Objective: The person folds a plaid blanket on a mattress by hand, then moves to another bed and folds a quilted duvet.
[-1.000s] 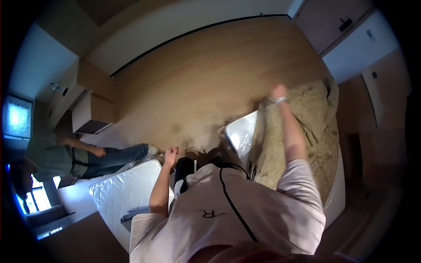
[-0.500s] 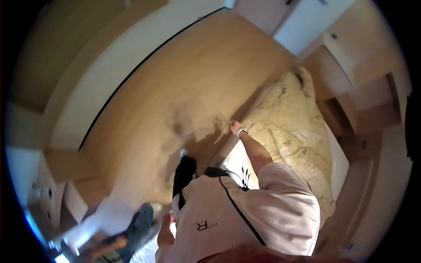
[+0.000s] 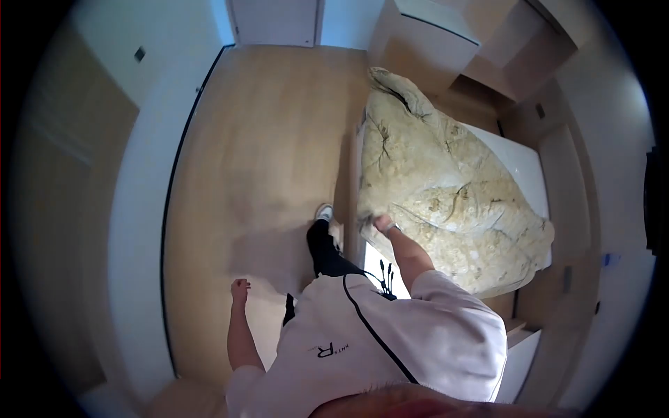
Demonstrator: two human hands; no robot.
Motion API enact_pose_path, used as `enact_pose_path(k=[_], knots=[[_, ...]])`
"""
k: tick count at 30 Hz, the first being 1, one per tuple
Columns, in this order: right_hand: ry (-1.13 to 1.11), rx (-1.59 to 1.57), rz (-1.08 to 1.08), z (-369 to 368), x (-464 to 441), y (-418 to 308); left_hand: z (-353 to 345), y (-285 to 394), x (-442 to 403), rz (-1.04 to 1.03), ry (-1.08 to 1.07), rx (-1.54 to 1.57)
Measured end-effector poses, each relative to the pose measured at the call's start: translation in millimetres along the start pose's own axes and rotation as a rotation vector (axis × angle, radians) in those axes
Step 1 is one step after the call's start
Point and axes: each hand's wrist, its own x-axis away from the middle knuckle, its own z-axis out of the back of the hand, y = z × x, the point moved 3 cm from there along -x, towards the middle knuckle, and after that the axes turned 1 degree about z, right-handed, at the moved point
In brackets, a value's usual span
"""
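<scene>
A cream patterned quilt [image 3: 432, 188] lies rumpled over the bed, its far end bunched into a fold. My right hand [image 3: 382, 223] is closed on the quilt's near left edge, where a bit of the cloth is gathered at the fingers. Out to the left, over the floor, my left hand [image 3: 240, 287] hangs with its fingers curled in and nothing visible in them. It touches neither the bed nor the quilt.
White bed surface [image 3: 519, 157] shows past the quilt's right side. Wooden floor [image 3: 272, 132] runs along the bed's left to a closed door [image 3: 275, 21]. A cabinet [image 3: 418, 49] stands beyond the bed's far end.
My view has turned, bringing the door to the top middle. My left hand has swung out from beside my body. Another person at the lower left has left the view.
</scene>
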Motion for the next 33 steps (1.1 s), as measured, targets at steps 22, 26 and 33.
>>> enact_pose_path(k=[22,26,33], knots=[[0.242,-0.295,-0.651,103,-165,72,-351,418,-415,-0.166,-0.900,-0.781],[0.099,-0.497,-0.716,110,-198,32,-398,477,-506,-0.529,-0.911,-1.080],[-0.111,-0.325,-0.747,116,-247,-31,-424,577,-616,-0.125,-1.031,-0.916]])
